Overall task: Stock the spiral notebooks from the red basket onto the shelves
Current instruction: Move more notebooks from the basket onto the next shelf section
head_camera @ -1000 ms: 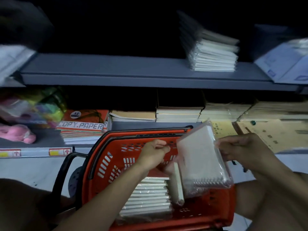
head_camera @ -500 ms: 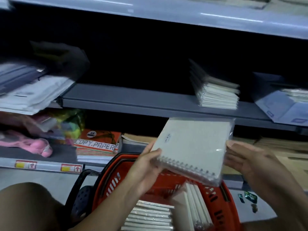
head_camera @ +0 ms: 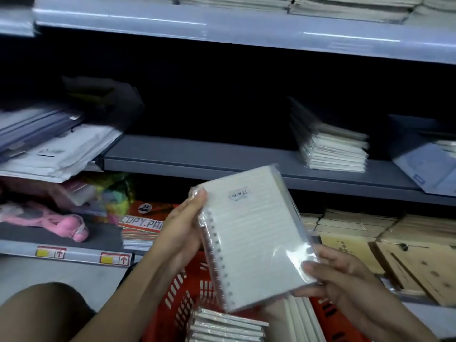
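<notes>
I hold a plastic-wrapped white spiral notebook (head_camera: 254, 233) with both hands above the red basket (head_camera: 182, 299). My left hand (head_camera: 182, 233) grips its top left corner and spiral edge. My right hand (head_camera: 338, 275) grips its lower right corner, thumb on the front. The notebook stands nearly upright, spiral to the left, a small label near its top. More wrapped notebooks (head_camera: 222, 327) lie stacked in the basket, some on edge at the right. A stack of similar notebooks (head_camera: 333, 149) sits on the grey middle shelf (head_camera: 197, 154).
Envelopes and folders (head_camera: 49, 149) overhang the shelf at the left. Below are a pink toy (head_camera: 71, 225), copy paper packs (head_camera: 140, 228) and brown paper stacks (head_camera: 394, 233). A blue-white packet (head_camera: 429, 166) leans at the right. The upper shelf (head_camera: 246, 28) carries paper stacks. My knee (head_camera: 42, 314) is at lower left.
The notebook was lifted out of the basket and turned from lying flat to standing upright with its front toward me. My view has tilted upward toward the shelves.
</notes>
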Tool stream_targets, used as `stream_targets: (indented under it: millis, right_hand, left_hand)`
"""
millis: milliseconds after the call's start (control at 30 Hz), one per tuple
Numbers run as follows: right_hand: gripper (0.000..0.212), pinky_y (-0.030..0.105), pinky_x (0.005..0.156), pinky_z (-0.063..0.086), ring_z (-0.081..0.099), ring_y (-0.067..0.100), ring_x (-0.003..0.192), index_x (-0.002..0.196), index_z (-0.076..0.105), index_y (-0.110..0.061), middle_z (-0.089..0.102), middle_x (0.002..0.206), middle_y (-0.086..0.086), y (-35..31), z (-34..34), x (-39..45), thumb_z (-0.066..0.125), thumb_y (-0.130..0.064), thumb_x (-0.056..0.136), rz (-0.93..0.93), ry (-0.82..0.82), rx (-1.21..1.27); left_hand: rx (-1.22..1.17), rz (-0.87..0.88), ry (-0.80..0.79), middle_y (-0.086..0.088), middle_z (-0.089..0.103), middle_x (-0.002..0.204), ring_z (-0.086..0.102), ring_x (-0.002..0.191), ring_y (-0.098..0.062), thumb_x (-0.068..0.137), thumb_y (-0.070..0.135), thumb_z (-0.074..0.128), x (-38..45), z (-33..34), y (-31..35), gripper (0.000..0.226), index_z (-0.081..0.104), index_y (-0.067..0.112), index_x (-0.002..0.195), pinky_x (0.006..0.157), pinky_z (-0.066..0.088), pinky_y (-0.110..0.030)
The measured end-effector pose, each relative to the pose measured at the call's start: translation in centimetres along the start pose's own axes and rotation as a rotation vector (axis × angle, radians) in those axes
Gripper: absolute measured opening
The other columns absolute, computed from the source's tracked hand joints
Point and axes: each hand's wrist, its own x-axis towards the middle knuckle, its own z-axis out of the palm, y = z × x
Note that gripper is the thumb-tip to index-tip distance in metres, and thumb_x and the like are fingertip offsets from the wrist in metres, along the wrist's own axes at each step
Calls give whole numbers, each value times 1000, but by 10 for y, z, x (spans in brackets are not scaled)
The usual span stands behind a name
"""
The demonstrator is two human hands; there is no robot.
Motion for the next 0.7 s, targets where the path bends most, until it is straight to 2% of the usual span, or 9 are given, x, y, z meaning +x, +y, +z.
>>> stream_targets:
  millis: [67, 167, 267, 333, 400, 467, 500, 600, 700]
  right_hand:
    - [57, 55, 86, 56, 69, 53, 96, 119, 71, -2, 69, 118, 29, 7, 7, 4, 86, -11, 64, -93, 52, -23]
    - [38, 40, 70, 64, 74, 44, 76, 115, 73, -3, 71, 114, 26, 9, 19, 13, 75, 1, 77, -195, 133, 55]
    - [41, 41, 79, 62, 74, 45, 84, 125, 66, -5, 71, 119, 22, 6, 29, 24, 64, -1, 84, -222, 145, 142]
    - [43, 39, 80, 62, 74, 43, 87, 128, 62, -3, 72, 117, 21, 1, 35, 31, 61, 0, 86, -236, 177, 207]
    - [37, 36, 77, 63, 74, 40, 88, 122, 65, -2, 74, 112, 19, -2, 41, 36, 62, 0, 85, -245, 207, 246]
    - [31, 34, 75, 63, 75, 40, 87, 114, 66, -2, 76, 104, 16, -3, 44, 39, 64, -2, 83, -246, 236, 294]
    - [29, 37, 78, 62, 75, 40, 87, 114, 65, -4, 76, 104, 17, -4, 47, 40, 63, -2, 85, -241, 244, 302]
    - [36, 45, 90, 57, 75, 38, 91, 128, 59, 2, 74, 113, 20, -5, 48, 49, 61, -3, 92, -239, 281, 262]
    - [38, 41, 88, 60, 75, 32, 96, 131, 60, -1, 72, 121, 14, -22, 47, 61, 62, -9, 94, -268, 284, 181]
  left_hand:
    - [19, 0, -46, -17, 67, 130, 63, 121, -33, 100, 45, 44, -2, 5, 10, 53, 59, 8, 135, 101, 46, -51]
    - [95, 5, -116, -14, 66, 132, 63, 122, -32, 103, 39, 39, -6, 8, 17, 47, 54, 12, 138, 105, 43, -54]
    - [176, 24, -205, -10, 64, 136, 63, 122, -31, 102, 19, 44, -11, 3, 13, 39, 52, 20, 140, 102, 50, -53]
    - [208, 16, -318, -7, 61, 140, 63, 121, -36, 100, 15, 51, -15, -1, 8, 49, 44, 29, 146, 89, 58, -50]
    - [259, 29, -363, -5, 58, 142, 65, 108, -45, 92, 18, 62, -17, -6, 4, 70, 33, 42, 150, 66, 62, -45]
    - [308, 65, -335, -5, 59, 141, 65, 87, -45, 85, 19, 68, -15, -10, 0, 85, 24, 46, 153, 58, 59, -41]
    - [324, 89, -313, -8, 61, 137, 64, 81, -43, 86, 18, 68, -13, -10, -1, 85, 24, 45, 153, 58, 58, -40]
    - [375, 173, -253, -10, 66, 131, 62, 78, -38, 95, 12, 63, -9, -4, 1, 69, 33, 34, 153, 63, 56, -34]
    - [365, 212, -178, -5, 68, 130, 66, 77, -25, 95, 5, 58, 0, 11, 15, 57, 44, 25, 147, 63, 56, -29]
